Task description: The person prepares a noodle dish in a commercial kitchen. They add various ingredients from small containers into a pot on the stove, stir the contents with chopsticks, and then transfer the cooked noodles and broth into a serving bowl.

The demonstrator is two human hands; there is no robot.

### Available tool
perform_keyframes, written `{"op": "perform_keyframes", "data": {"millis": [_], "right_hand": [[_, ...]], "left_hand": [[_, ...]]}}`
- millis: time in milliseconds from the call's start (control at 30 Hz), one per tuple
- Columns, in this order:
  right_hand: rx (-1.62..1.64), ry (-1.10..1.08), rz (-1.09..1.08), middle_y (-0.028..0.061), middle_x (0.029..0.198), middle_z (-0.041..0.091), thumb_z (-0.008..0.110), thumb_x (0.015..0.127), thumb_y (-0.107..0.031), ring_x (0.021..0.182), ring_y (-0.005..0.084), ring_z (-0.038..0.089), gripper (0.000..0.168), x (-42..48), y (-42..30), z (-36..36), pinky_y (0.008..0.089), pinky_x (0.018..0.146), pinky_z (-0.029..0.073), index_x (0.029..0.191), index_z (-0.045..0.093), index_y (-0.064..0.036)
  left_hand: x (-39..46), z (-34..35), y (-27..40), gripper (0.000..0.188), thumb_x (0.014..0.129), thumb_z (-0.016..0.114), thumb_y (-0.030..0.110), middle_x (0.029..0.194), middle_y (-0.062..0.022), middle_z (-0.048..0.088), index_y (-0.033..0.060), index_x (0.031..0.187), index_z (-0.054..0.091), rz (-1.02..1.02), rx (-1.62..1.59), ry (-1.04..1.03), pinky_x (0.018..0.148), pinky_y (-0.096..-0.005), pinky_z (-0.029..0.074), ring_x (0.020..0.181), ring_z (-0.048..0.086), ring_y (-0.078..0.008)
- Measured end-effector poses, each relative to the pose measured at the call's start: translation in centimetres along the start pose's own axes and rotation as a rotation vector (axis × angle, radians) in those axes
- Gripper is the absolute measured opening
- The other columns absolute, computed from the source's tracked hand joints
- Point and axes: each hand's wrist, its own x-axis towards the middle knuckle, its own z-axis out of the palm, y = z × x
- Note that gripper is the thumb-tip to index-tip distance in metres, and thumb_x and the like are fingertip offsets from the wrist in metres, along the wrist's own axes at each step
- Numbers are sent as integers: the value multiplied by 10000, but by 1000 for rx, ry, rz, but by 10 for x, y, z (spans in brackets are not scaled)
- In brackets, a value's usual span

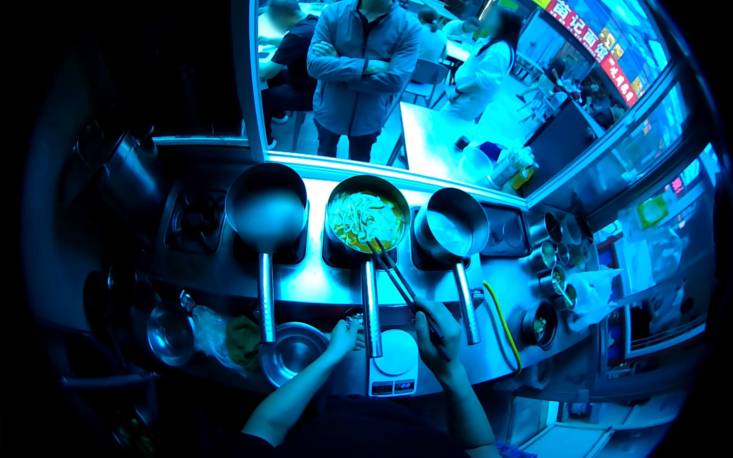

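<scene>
My right hand (pixel 438 338) holds a pair of long dark chopsticks (pixel 395 277). Their tips reach over the near rim into the middle long-handled pan (pixel 331 232), among noodles (pixel 363 214) in yellowish broth. At the stove's front edge, left of that pan's handle, my left hand (pixel 343 339) has its fingers on a metal control knob (pixel 355 319). A steaming pan (pixel 235 220) stands on the burner to the left. To the right, another pan (pixel 482 229) with pale liquid sits tilted on its burner. A white kitchen scale (pixel 395 358) lies between my hands.
A metal basin (pixel 295 349) and a clear plastic bag (pixel 212 329) are at the front left. On the right are a yellow hose (pixel 504 329), several metal containers (pixel 550 229) and a dark bowl (pixel 538 326). Beyond the window frame (pixel 401 174) stands a person with folded arms (pixel 363 74).
</scene>
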Motion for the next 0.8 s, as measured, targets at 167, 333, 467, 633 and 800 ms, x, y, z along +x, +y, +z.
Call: {"op": "perform_keyframes", "data": {"millis": [167, 333, 467, 633, 800], "right_hand": [[4, -16, 42, 177, 831, 571, 517, 782, -9, 765, 286, 585, 178, -1, 3, -2, 318, 653, 451, 953, 536, 37], [26, -11, 50, 176, 828, 573, 517, 781, -2, 757, 281, 588, 179, 0, 5, -2, 315, 647, 455, 954, 536, 38], [23, -22, 32, 175, 825, 573, 513, 781, 6, 753, 280, 587, 181, 0, 5, -2, 310, 641, 456, 957, 534, 42], [24, -12, 30, 172, 819, 572, 509, 785, 6, 747, 271, 587, 183, 1, 3, -5, 305, 641, 454, 962, 532, 46], [101, 1, 20, 171, 829, 573, 510, 789, -1, 741, 249, 591, 187, 9, 5, -1, 293, 630, 456, 968, 535, 49]], "left_hand": [[0, -1, 1, 313, 881, 405, 297, 629, -139, 586, -15, 867, 432, 38, 26, -16, 405, -284, 485, 512, 604, -203], [-2, -1, 2, 331, 879, 408, 307, 621, -137, 584, -21, 859, 446, 13, -10, -15, 396, -284, 485, 498, 600, -197], [3, 0, -6, 339, 877, 412, 312, 618, -139, 583, -24, 854, 446, 11, 47, 25, 388, -286, 484, 484, 594, -199], [-4, -1, 5, 332, 879, 411, 305, 615, -142, 580, -24, 847, 448, 46, 88, 7, 385, -286, 481, 473, 587, -198], [-5, -4, 7, 328, 882, 408, 298, 612, -137, 578, -26, 850, 452, 16, 15, -41, 386, -277, 476, 470, 584, -195]]}}
